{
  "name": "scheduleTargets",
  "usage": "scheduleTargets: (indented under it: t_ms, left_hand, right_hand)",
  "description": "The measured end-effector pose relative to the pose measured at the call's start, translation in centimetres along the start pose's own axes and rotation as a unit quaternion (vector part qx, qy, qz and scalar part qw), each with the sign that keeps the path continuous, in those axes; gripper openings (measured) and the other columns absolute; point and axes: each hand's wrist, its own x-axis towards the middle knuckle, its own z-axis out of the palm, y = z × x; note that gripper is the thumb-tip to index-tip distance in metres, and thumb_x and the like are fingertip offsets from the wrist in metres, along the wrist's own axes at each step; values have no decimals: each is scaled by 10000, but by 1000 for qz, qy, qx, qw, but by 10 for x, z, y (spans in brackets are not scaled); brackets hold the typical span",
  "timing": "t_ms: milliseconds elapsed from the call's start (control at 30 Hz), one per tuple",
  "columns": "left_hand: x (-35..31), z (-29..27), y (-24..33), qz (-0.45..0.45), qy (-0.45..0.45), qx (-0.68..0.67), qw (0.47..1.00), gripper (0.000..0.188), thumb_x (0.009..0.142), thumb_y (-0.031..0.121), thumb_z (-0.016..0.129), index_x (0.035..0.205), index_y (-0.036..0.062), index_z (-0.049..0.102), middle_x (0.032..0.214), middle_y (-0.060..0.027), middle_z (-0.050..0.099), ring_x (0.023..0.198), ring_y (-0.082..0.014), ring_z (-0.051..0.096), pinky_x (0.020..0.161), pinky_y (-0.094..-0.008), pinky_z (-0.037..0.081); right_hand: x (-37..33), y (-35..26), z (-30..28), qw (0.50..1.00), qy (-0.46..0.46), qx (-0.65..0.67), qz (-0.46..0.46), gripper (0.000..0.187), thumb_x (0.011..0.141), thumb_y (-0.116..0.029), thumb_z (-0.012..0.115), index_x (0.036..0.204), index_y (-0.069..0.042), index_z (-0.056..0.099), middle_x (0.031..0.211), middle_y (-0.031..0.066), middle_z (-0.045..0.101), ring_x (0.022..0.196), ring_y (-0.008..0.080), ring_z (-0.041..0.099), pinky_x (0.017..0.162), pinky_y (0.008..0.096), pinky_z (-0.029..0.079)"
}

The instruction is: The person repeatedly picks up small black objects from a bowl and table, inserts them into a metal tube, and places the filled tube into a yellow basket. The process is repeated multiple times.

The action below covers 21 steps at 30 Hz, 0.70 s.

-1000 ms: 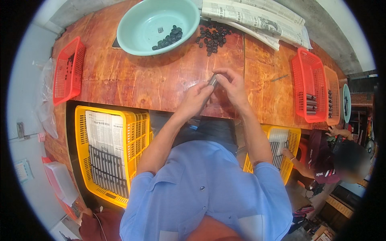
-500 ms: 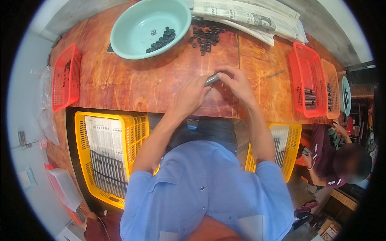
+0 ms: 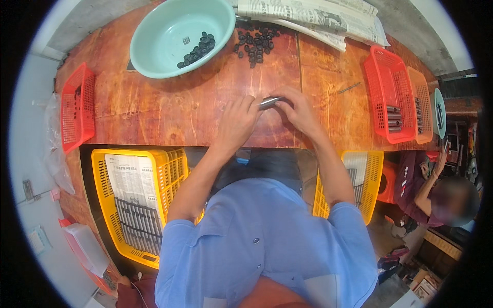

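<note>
Between my two hands is a short, dark grey metal tube [image 3: 269, 103], held nearly level above the wooden table. My left hand [image 3: 239, 117] grips its left end, with the fingers wrapped over it. The fingers of my right hand [image 3: 298, 110] close round the other end, and the thumb presses near the tip. Beyond my hands, small black oval caps [image 3: 255, 44] lie loose in a heap. More of these caps sit in the pale green basin [image 3: 154, 61] at the far left.
Folded newspapers [image 3: 308, 18] lie at the back. A thin rod [image 3: 350, 88] rests on the table, left of a red basket [image 3: 380, 102] holding tubes. Another red basket [image 3: 69, 123] stands at the left. Yellow crates [image 3: 102, 205] with rods are below. A co-worker [image 3: 418, 190] is at the right.
My left hand has rolled so its knuckles face up, and the tube lies more level. The co-worker at the right has raised an arm. The whole view has shifted slightly.
</note>
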Motion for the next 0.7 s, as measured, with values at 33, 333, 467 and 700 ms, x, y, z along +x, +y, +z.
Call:
scheduleTargets:
  t_ms: [33,333,467,700]
  left_hand:
    - [-1,0,1,-2,-1,-10,1000,407,885,187,764,1252,51,652,1057,-96,646,960,-286,623,828,-407,493]
    - [-6,2,-1,29,-9,-13,999,353,865,213,776,1180,80,693,993,-56,628,931,-255,623,773,-399,481]
    - [-2,-1,-1,46,-30,15,998,319,862,222,775,1136,84,690,952,-50,605,892,-239,615,739,-393,466]
    - [0,-3,-9,20,-31,-61,997,314,855,226,787,1105,75,674,924,-73,602,881,-277,618,750,-414,477]
  right_hand:
    - [-3,-2,1,1000,4,5,4,198,907,-1,678,1101,18,710,1047,162,713,972,311,703,864,379,546]
    - [9,-4,-1,995,-7,-12,101,183,915,-148,704,1007,10,704,1014,174,685,946,336,666,831,417,526]
    - [44,-11,32,986,70,-134,69,197,905,-210,710,933,-15,702,925,172,642,920,365,622,826,464,487]
    - [49,3,53,965,105,-231,62,177,916,-214,695,919,-41,656,966,156,598,963,364,563,832,487,417]
